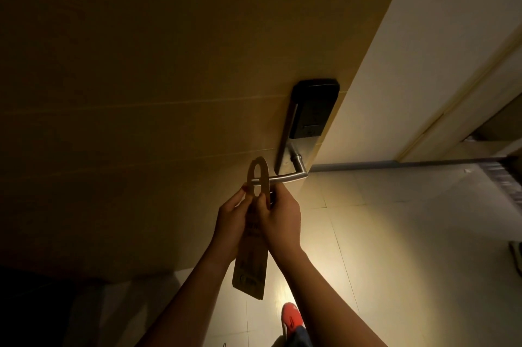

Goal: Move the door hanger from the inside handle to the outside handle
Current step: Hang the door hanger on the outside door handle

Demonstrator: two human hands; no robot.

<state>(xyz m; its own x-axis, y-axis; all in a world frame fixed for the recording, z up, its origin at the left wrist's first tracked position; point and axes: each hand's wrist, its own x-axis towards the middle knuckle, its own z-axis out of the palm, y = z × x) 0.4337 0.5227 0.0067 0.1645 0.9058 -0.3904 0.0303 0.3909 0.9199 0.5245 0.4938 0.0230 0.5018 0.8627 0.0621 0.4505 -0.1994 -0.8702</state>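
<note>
A long tan cardboard door hanger (251,270) with a slotted rounded top hangs in front of the wooden door (141,92). The free end of the metal lever handle (285,177) passes through the hanger's slot. My left hand (230,222) pinches the hanger's left edge just below the slot. My right hand (278,219) grips its right edge at the same height. A black electronic lock unit (312,109) on a steel plate sits above the lever.
The door's edge runs up to the right, with a pale wall (409,64) and a door frame (452,109) beyond. Light floor tiles (381,247) spread to the right. My orange shoe (292,315) stands on the floor below the hanger.
</note>
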